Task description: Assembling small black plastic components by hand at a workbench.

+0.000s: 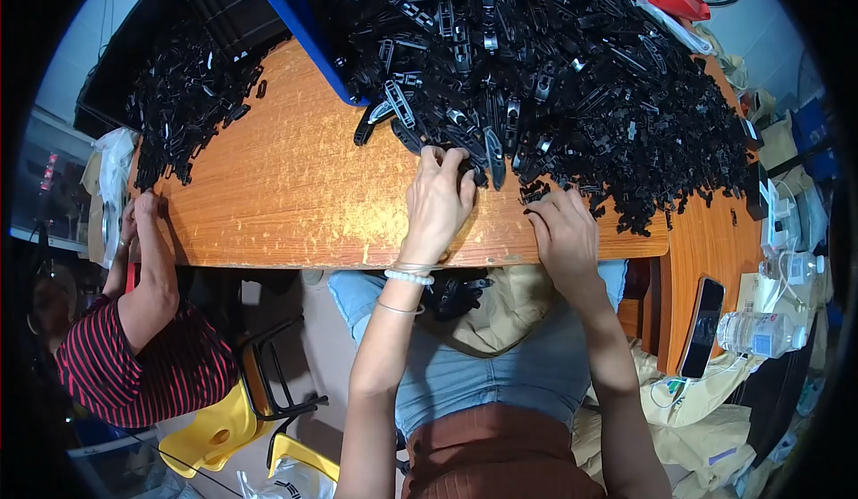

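A large heap of black plastic parts (500,61) covers the far middle of the wooden table (304,168). At its near edge my left hand (438,200) has its fingers curled on a dark plastic part (472,174), mostly hidden under the fingertips. To the right, my right hand (567,231) is bent with thumb and fingers close together beside a few small black plastic pieces (534,192). What lies between those fingertips is too small to make out. Longer, shiny curved parts (494,155) lie between the two hands.
A blue bin wall (308,39) borders the heap's left. Another person (147,347) in a striped top works at a second black pile (192,97). On the right are a phone (703,327) and a plastic bottle (760,333). A yellow stool (214,432) stands lower left.
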Tool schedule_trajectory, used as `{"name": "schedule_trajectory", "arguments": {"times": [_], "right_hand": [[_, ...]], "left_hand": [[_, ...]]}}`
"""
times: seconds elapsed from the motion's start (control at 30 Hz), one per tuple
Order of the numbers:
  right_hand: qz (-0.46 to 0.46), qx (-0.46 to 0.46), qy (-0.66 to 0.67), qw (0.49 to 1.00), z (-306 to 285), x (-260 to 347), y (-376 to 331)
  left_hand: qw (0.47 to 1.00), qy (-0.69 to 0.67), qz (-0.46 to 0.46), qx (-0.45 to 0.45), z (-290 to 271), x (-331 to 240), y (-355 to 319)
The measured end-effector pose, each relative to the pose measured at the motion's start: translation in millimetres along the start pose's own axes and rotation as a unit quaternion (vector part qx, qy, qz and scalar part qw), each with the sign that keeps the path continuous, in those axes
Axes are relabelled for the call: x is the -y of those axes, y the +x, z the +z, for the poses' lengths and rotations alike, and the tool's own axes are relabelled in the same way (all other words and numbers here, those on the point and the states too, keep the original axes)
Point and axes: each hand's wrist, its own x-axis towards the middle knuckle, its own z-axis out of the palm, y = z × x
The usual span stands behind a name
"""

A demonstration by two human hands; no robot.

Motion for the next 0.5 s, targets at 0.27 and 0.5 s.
{"name": "schedule_trajectory", "arguments": {"times": [0.27, 0.5], "right_hand": [[-0.027, 0.070, 0.066, 0.995, 8.9, -1.4, -2.2], [0.285, 0.050, 0.600, 0.746, -2.4, 9.4, -19.1]], "left_hand": [[0.996, 0.043, -0.033, 0.074, -16.6, -3.3, -13.1], [0.996, 0.012, -0.088, -0.001, -30.2, 10.9, -44.0]]}}
